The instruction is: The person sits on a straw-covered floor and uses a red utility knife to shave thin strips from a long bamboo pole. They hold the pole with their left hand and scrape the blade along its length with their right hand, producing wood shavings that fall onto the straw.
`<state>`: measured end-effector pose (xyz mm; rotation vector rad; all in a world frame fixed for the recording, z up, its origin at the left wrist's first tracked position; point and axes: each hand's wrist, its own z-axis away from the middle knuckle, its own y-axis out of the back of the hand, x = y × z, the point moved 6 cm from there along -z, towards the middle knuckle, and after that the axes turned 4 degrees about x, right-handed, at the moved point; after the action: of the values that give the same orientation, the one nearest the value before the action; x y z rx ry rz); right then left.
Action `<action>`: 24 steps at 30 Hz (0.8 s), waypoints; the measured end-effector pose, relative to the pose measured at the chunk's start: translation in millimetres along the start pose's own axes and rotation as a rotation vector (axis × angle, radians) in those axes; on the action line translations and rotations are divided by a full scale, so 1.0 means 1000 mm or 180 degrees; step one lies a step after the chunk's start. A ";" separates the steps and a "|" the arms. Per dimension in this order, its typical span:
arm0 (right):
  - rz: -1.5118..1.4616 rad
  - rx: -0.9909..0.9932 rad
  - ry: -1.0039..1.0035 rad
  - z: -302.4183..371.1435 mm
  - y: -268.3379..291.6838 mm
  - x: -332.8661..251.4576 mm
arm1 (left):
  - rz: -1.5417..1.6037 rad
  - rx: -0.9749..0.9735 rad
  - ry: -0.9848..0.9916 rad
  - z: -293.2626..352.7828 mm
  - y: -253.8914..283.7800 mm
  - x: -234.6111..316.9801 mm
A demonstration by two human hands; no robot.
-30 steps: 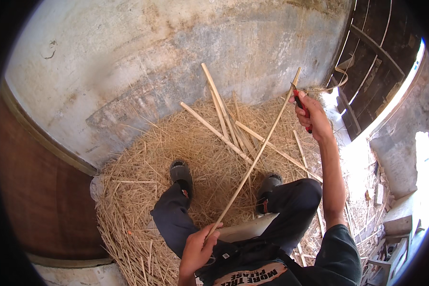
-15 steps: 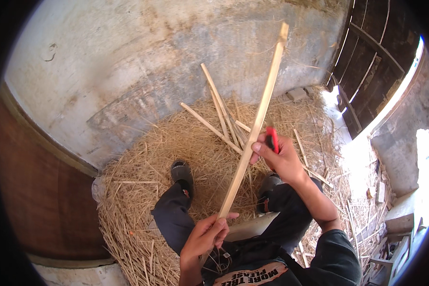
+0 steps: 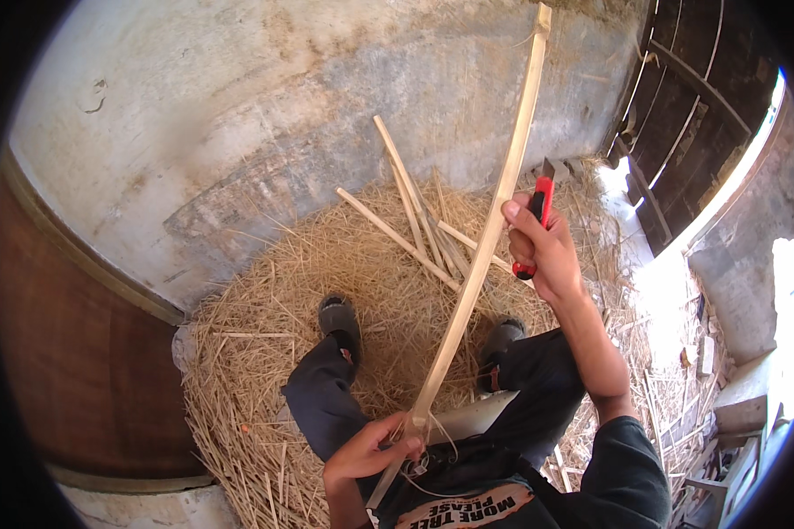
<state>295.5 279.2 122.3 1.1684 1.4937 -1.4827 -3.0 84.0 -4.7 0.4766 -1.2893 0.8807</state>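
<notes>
A long, pale bamboo strip [image 3: 474, 278] slants from my lap up toward the wall. My left hand [image 3: 370, 454] is wrapped round it low down, and a short length comes out below the fist. Curly thin shavings hang by that hand. In my right hand [image 3: 547, 256] is a red and black utility knife [image 3: 544, 192], its dark blade pointing up and away. The right thumb tip is at the strip's right edge, about midway along; whether it presses on the strip I cannot tell. The blade is apart from the strip.
Several more bamboo strips [image 3: 388, 231] lie crossed on the straw-like shavings [image 3: 265, 370] covering the floor, in front of my feet. A stained wall [image 3: 265, 115] rises beyond. To the left is a brown panel [image 3: 88, 353]; at the far right, dark wooden boards [image 3: 697, 106].
The strip has shifted up and away. My right hand has moved up with the knife, whose blade now shows clearly. My left hand has dropped slightly, with more strip showing below it.
</notes>
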 end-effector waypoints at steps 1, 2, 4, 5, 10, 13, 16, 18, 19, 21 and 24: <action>0.0048 0.0016 0.0047 -0.001 0.004 0.000 | 0.0168 0.0004 0.0097 0.000 0.003 -0.014; 0.0104 0.0021 0.0095 -0.002 0.006 -0.001 | 0.0342 0.0014 0.0185 -0.003 0.003 -0.021; 0.0409 0.0056 0.0268 -0.001 0.007 -0.006 | 0.0516 0.0248 0.0247 -0.003 0.007 -0.034; 0.0661 0.0082 0.0389 0.003 0.005 -0.010 | 0.0520 0.0474 0.0221 -0.007 0.004 -0.022; 0.1579 0.0405 0.1210 0.033 -0.008 -0.007 | -0.0068 0.1023 -0.0146 -0.015 -0.001 0.030; 0.2444 -0.0151 0.1519 0.066 -0.024 0.006 | -0.0442 0.1272 -0.0518 -0.019 0.004 0.035; 0.2690 -0.0930 0.2482 0.096 -0.044 0.014 | -0.0878 0.1543 -0.0447 -0.023 0.004 0.056; 0.2927 -0.1071 0.2646 0.110 -0.053 0.016 | -0.1149 0.1807 -0.0446 -0.022 -0.002 0.071; 0.3047 -0.1141 0.2727 0.115 -0.057 0.016 | -0.1242 0.1897 -0.0455 -0.021 -0.004 0.076; 0.3194 -0.1141 0.2939 0.120 -0.062 0.013 | -0.1434 0.2080 -0.0477 -0.021 -0.008 0.082; 0.3240 -0.1141 0.2999 0.121 -0.064 0.015 | -0.1610 0.2316 -0.0732 -0.021 -0.015 0.089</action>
<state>217.9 165.0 119.9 2.0620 1.2226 0.0634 24.3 116.7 77.2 1.4434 -0.9436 0.8535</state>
